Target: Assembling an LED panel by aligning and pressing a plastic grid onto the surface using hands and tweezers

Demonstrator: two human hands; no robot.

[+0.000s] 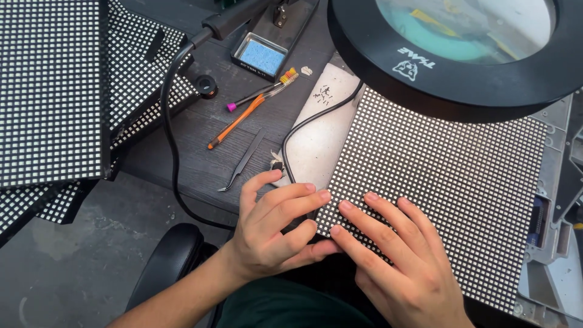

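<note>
- The person's left hand (273, 234) rests at the near left corner of a dotted LED panel (449, 182), its fingers curled loosely over the panel's edge; the grip is not closed on anything, only pressing against the corner.
- The right hand (395, 258) lies flat on the same panel, just beside the left one, fingers spread and stretched out over the grid of small white dots; its grip is open, palm down.
- The two hands touch near the thumbs at the panel's near edge.
- The panel lies flat on the dark surface (200, 130), directly before the person, reaching from the hands to the right side of the view.
- A round black magnifier lamp (449, 61) hangs over the panel's far part and hides it.
- A black cable (173, 133) curves across the surface and a thinner branch runs along the panel's left edge toward the left hand.
- A pale sheet (316, 140) lies left of the panel, with tiny dark parts (323, 95) scattered on its far end.
- Metal tweezers (243, 163) lie near the left hand, apart from it.
- An orange brush (252, 109) and a dark pen with a purple tip (252, 97) lie farther off.
- A small tray with a blue sponge (261, 56) stands behind them.
- More dotted panels (51, 91) are stacked at the left.
</note>
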